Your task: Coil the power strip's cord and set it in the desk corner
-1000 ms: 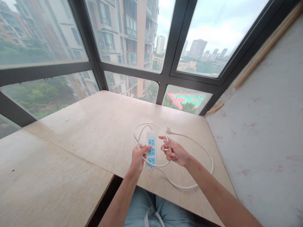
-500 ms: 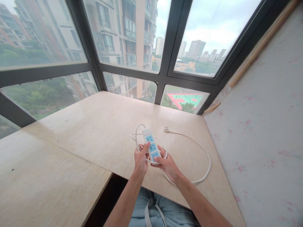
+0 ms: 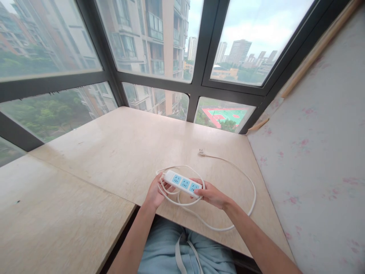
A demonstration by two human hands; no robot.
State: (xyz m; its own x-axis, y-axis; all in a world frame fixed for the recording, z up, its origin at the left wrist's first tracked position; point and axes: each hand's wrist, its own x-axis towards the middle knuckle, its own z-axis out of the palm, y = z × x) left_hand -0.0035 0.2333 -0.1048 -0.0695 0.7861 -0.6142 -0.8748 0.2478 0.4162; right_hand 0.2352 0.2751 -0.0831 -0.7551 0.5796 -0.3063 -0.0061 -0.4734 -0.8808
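A white power strip (image 3: pixel 184 182) with three blue socket faces lies tilted between my hands, just above the table. My right hand (image 3: pixel 209 193) grips its right end, thumb on top by the last socket. At the other end, where the cord comes out, my left hand (image 3: pixel 156 193) is closed around the strip's end and the cord, its fingers partly under the strip. The white cord (image 3: pixel 182 204) loops around the strip and my hands. From there it curves right over the table to a plug (image 3: pixel 201 153), which lies on the surface beyond my right hand.
The pale table (image 3: pixel 137 152) runs back to dark-framed windows (image 3: pixel 196 89). A floral-papered wall (image 3: pixel 310 171) bounds it on the right. At the front left, a second panel (image 3: pixel 57 217) meets it, with a dark gap near my legs (image 3: pixel 182 247).
The power strip has turned from nearly upright to lying crosswise, its cord end swung left. My left hand has moved left from the strip's side to that end. My right hand keeps its grip.
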